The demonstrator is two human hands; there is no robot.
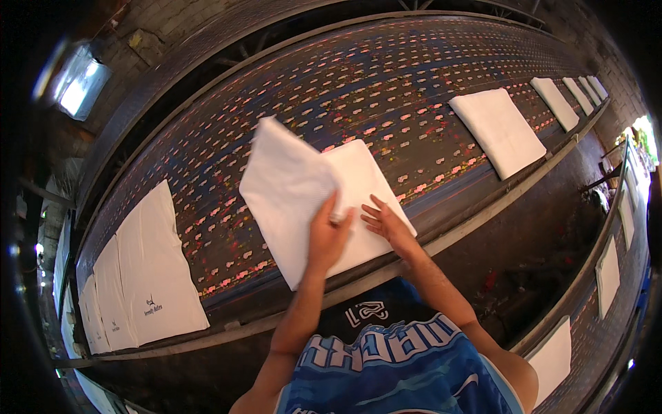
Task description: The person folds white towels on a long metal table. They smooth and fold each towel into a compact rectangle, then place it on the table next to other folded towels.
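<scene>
A folded white cloth (286,183) is lifted and tilted, one corner pointing up and away, with my left hand (327,233) closed on its right edge. Beneath it and to the right, a white folded stack of cloth (362,169) lies on the long dark table (400,155) by the near edge. My right hand (388,225) has its fingers spread over the stack's front right part and holds nothing. Whether its fingertips touch the cloth I cannot tell.
To the left, white cloths with small dark prints (162,269) lie flat. More folded white cloths (500,131) line the near edge to the right. A raised rail (365,279) borders the table. Behind me on the right, another table carries white cloths (608,276).
</scene>
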